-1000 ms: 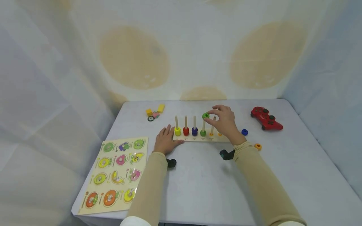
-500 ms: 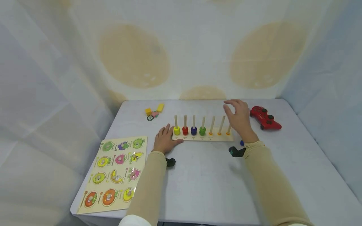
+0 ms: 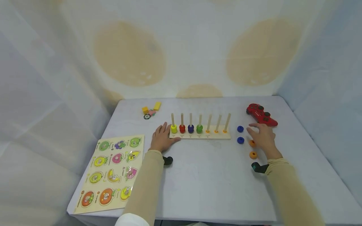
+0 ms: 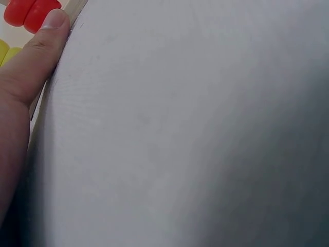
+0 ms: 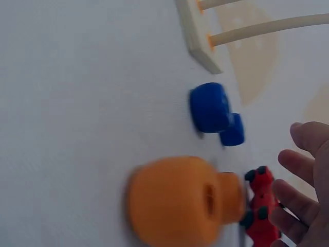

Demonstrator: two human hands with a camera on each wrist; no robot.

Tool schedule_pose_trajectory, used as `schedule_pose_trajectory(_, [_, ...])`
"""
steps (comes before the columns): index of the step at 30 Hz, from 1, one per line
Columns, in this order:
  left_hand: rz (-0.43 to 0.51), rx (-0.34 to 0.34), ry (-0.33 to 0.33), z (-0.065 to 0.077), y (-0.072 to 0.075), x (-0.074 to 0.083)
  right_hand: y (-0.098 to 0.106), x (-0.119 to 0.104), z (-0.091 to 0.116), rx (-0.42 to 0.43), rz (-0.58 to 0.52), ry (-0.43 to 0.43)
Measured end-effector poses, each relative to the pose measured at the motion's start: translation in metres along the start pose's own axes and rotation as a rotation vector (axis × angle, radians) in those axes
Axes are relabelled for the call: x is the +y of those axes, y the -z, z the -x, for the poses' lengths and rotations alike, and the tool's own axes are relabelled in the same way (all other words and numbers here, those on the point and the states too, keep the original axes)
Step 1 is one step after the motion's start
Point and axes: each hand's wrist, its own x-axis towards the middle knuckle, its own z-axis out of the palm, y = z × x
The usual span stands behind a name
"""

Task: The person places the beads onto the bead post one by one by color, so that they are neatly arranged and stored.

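Observation:
A wooden peg board (image 3: 213, 136) with upright pegs lies mid-table. Its left pegs carry yellow (image 3: 173, 129), red (image 3: 182, 129), dark blue (image 3: 190, 128) and green (image 3: 199, 128) beads; the other pegs are bare. My left hand (image 3: 162, 138) rests against the board's left end, its straight thumb along the front edge near the red beads in the left wrist view. My right hand (image 3: 263, 138) holds nothing and hovers over the right side, fingers apart, beside two blue beads (image 3: 240, 140) and two orange beads (image 3: 253, 155). It partly covers the farther orange bead.
A red game controller (image 3: 261, 115) lies behind my right hand. On the left is a fruit puzzle board (image 3: 108, 172). Small yellow blocks (image 3: 157, 106), a pink piece (image 3: 152, 112) and a round black-and-white piece (image 3: 147, 116) sit at the back left.
The green bead in my right hand went onto the green peg and was let go. That hand then moved right and toward me, over the loose beads. My left hand stays at the board.

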Motion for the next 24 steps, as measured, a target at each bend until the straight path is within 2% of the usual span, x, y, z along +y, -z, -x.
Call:
schedule_pose_trajectory(5, [0.018, -0.010, 0.016, 0.002, 0.002, 0.000, -0.016, 0.002, -0.005, -0.091, 0.017, -0.036])
schedule_pose_trajectory(9, [0.022, -0.005, 0.010, 0.003, 0.005, 0.004, -0.019, 0.002, -0.004, -0.100, 0.016, -0.053])
schedule_pose_trajectory(16, [-0.015, -0.040, -0.005, 0.004, 0.005, 0.009, -0.012, 0.029, 0.027, -0.084, 0.043, -0.080])
schedule_pose_trajectory(19, [-0.009, -0.034, -0.001, 0.004, 0.009, 0.009, -0.009, 0.038, 0.041, -0.073, 0.040, -0.076])
schedule_pose_trajectory(24, [0.016, -0.024, 0.003, 0.004, 0.008, 0.005, -0.007, 0.043, 0.048, -0.044, 0.004, -0.066])
